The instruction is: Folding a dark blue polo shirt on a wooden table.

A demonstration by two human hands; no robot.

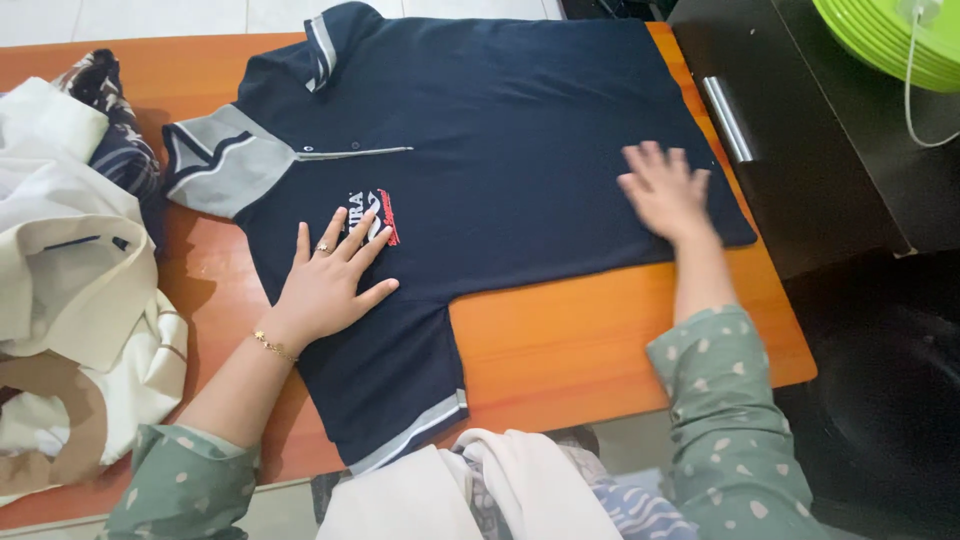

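A navy polo shirt (500, 130) with a grey collar and grey-trimmed sleeves lies spread flat on an orange wooden table (590, 340). My left hand (330, 280) rests flat on the shirt's chest, fingers spread, beside a red and white printed emblem. My right hand (665, 190) presses flat on the shirt's lower part near its hem, slightly blurred. Neither hand holds anything. One sleeve (400, 400) reaches toward me at the near table edge.
A heap of cream and patterned clothes (70, 280) sits at the table's left end. More folded fabric (480, 490) lies at the near edge. A dark cabinet with a metal handle (728, 118) stands right of the table, with a green round object (885, 35) and a white cable on it.
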